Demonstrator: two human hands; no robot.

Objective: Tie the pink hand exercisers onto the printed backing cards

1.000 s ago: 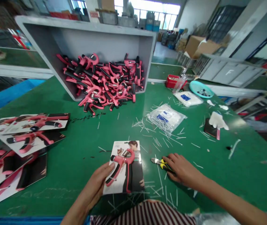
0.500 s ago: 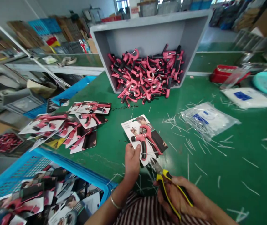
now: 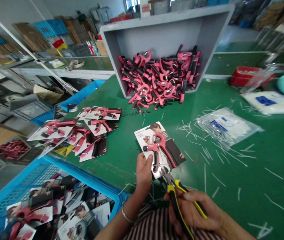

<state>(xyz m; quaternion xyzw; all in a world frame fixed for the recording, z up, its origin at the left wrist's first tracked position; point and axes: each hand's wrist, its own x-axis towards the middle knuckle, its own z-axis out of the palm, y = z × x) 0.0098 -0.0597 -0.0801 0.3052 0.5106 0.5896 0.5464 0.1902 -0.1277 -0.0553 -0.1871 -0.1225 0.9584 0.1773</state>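
Observation:
My left hand (image 3: 144, 171) grips the lower left edge of a printed backing card (image 3: 142, 135), thumb on its front. A pink and black hand grip strengthener (image 3: 165, 150) lies on the card, with a short white tie end (image 3: 162, 165) across its lower handle. My right hand (image 3: 196, 208) is wrapped round the yellow and black handles of diagonal cutters (image 3: 173, 186). Their jaws are parted slightly at the card's bottom edge, close to the tie; whether they touch it I cannot tell.
A grey bin (image 3: 164, 30) on its side holds many loose grip strengtheners (image 3: 156, 76). Carded ones (image 3: 97, 125) lie in a pile at left, above a blue crate (image 3: 82, 170) of more. Cut white ties (image 3: 206, 153) and a plastic bag (image 3: 229, 126) lie on the green table (image 3: 117, 146) at right.
A long white tie tail that stood across the strengthener's handles no longer shows; a shorter one remains. The cutters stay by the card's bottom edge. The whole view has shifted slightly.

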